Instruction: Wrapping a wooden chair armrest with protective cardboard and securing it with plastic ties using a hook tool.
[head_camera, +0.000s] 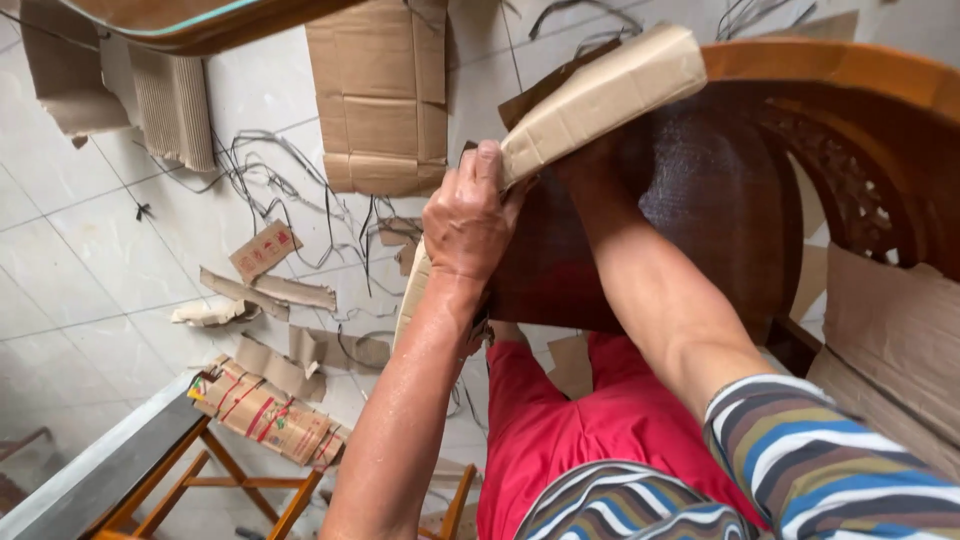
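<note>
Gripping the folded cardboard strip (590, 95) at centre frame, my left hand (468, 215) pinches its lower end against the dark wooden chair (720, 200); my right hand is hidden behind, so I cannot tell its grip. Steady pressure seems needed next.

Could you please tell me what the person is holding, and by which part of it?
The left hand grips a folded cardboard strip around its middle; the right hand is hidden behind it.

Pale tiled floor (90, 260) strewn with cardboard scraps (270, 290) and straps, beside a carved wooden chair (860, 150).
</note>
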